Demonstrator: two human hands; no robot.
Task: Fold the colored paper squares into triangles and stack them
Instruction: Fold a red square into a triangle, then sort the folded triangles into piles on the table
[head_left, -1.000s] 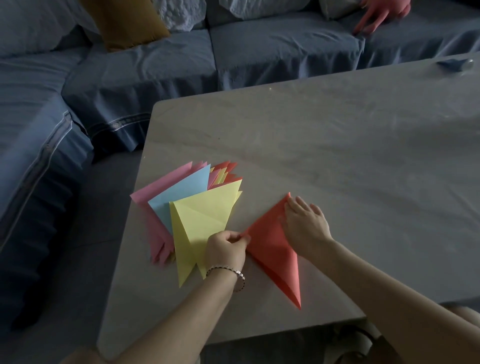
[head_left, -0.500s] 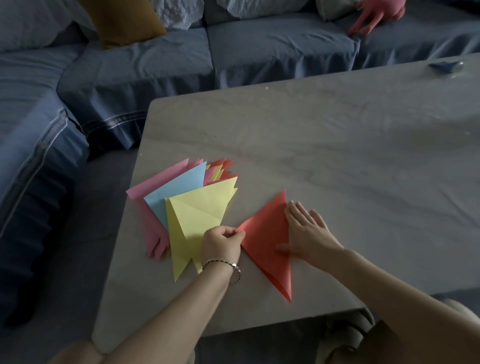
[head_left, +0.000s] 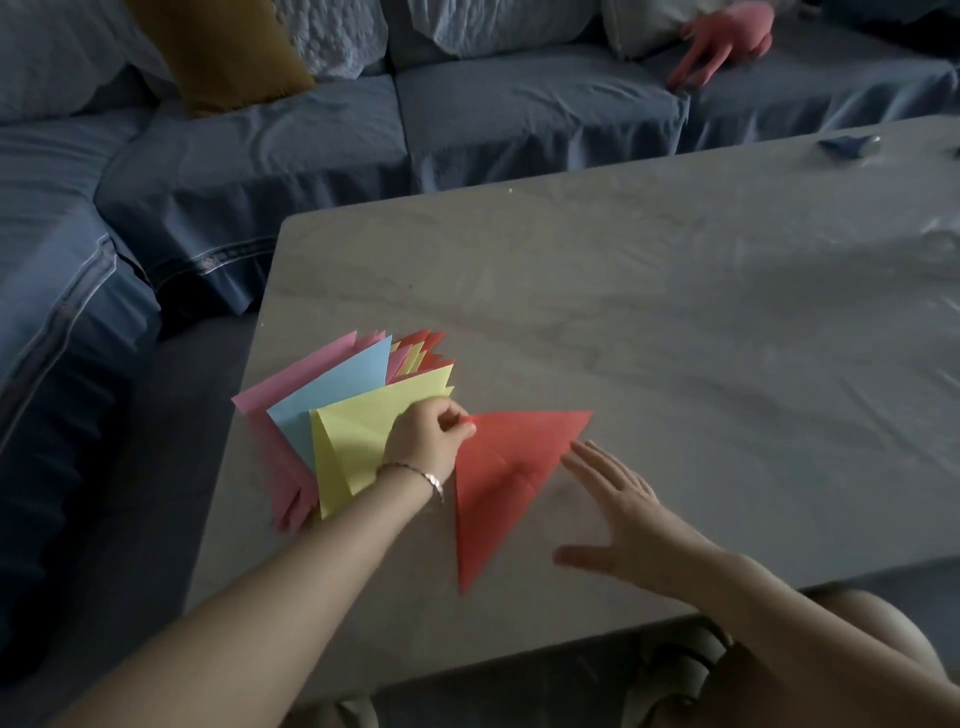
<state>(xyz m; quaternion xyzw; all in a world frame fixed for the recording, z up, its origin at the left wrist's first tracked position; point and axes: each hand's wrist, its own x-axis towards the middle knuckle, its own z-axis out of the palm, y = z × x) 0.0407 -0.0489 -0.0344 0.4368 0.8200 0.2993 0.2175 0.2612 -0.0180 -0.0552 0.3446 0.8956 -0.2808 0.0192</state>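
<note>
While beside the stack (head_left: 337, 410), red triangle (head_left: 498, 467) in left grip (head_left: 428, 436).

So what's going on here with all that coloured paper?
A person is folding paper at a table. Their left hand pinches the corner of a red triangle lying beside a fanned stack of pink, blue and yellow triangles. Their right hand is open at the triangle's right edge. The red one is not yet on the stack.

A red folded triangle (head_left: 498, 478) lies on the bench (head_left: 675, 312), its sharpest tip pointing to 6 o'clock, and just beside it at 9 o'clock sits a fanned stack of folded triangles (head_left: 353, 436), yellow on top over blue, pink and red.
</note>
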